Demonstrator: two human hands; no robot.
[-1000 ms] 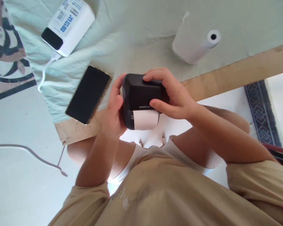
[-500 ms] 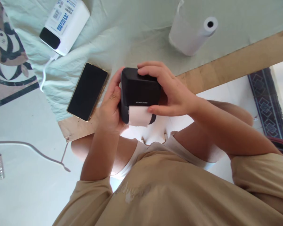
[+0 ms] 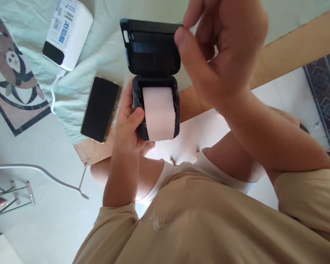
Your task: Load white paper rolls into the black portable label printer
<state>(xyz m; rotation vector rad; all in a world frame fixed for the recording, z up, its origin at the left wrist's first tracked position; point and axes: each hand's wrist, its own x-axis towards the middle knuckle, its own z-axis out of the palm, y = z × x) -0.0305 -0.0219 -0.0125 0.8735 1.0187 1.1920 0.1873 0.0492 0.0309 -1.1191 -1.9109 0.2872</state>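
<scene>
A small black label printer (image 3: pixel 176 126) is in my left hand (image 3: pixel 128 128), its fingers wrapped round the left side and the thumb on the near left edge. Its lid (image 3: pixel 154 62) stands swung up and back on the far side. Inside the body sits a white paper roll (image 3: pixel 158 110), the ragged loose end hanging over the front edge. My right hand (image 3: pixel 222 51) is closed, thumb and forefinger pinching the upper right corner of the lid. Its other fingers are curled in and partly hidden.
Left of the printer lies a black phone (image 3: pixel 100 110) on the pale green cloth (image 3: pixel 110 44). Beyond it stands a white device (image 3: pixel 71 36) with a white cable (image 3: pixel 53 91). The wooden table edge (image 3: pixel 294 42) runs close in front of my knees.
The printer's lid has swung from closed to fully raised, baring the paper roll. My right hand has moved up and away with the lid's edge; my left hand keeps its hold.
</scene>
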